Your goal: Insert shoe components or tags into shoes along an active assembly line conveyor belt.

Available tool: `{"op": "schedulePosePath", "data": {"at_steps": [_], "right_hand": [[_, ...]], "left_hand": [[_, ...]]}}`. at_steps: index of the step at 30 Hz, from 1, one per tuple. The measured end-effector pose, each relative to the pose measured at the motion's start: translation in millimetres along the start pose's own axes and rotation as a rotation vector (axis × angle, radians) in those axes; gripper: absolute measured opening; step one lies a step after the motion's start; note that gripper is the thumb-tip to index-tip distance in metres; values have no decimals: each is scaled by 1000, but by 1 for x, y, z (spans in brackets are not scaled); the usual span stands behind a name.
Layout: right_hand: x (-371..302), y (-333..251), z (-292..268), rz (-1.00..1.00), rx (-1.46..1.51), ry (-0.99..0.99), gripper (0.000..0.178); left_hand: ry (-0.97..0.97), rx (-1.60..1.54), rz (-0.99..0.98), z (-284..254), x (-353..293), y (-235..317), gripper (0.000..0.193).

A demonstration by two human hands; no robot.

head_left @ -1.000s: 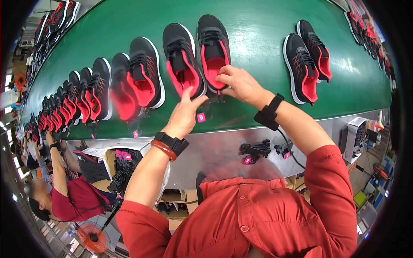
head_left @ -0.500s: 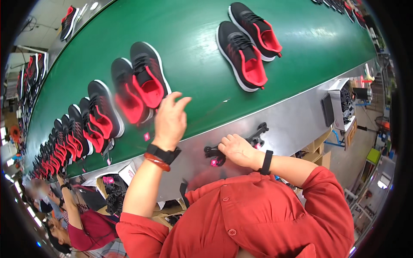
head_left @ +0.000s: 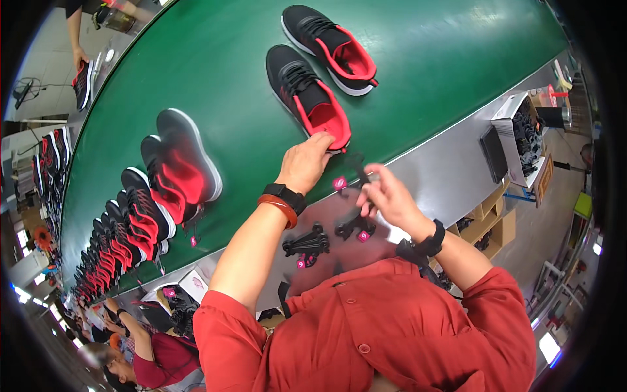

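My left hand [head_left: 305,163] is closed on the heel collar of a black sneaker with red lining [head_left: 297,77], which stands on the green belt. Its mate, a second black-and-red sneaker [head_left: 319,32], stands just beyond it. Near that heel my right hand [head_left: 392,201] pinches a black plastic shoe hanger [head_left: 358,171], slightly blurred, with a pink tag [head_left: 339,183] beside it. More black hangers [head_left: 307,243] with pink tags lie on the steel ledge before me, and another tagged hanger [head_left: 353,226] is just below my right hand.
A long row of black-and-red sneakers [head_left: 147,202] runs down the green belt [head_left: 228,72] on the left. Boxes of black hangers stand at the right [head_left: 526,137] and lower left [head_left: 179,304]. A co-worker in dark red [head_left: 157,362] is at lower left; another person's hand [head_left: 80,57] holds a shoe across the belt.
The sneaker pair has shifted left in view. My left hand has left the pair on the left and now grips the near shoe's heel. My right hand has risen from the ledge with a hanger.
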State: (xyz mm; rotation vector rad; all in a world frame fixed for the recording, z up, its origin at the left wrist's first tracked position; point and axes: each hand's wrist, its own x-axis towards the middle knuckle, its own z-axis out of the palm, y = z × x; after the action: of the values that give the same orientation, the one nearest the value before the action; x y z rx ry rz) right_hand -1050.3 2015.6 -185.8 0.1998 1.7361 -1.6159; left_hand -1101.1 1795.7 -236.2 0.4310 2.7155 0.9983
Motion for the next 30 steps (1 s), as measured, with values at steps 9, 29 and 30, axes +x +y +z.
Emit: {"op": "schedulePosePath", "data": {"at_steps": [9, 29, 30], "right_hand": [[23, 14, 3, 28, 97, 85, 39], [80, -27, 18, 95, -206, -541, 32], [86, -28, 26, 81, -190, -553, 31]], "left_hand": [[45, -25, -53, 6, 2, 1, 27], [96, 341, -101, -35, -52, -11, 58], [31, 357, -82, -36, -54, -7, 60]]}}
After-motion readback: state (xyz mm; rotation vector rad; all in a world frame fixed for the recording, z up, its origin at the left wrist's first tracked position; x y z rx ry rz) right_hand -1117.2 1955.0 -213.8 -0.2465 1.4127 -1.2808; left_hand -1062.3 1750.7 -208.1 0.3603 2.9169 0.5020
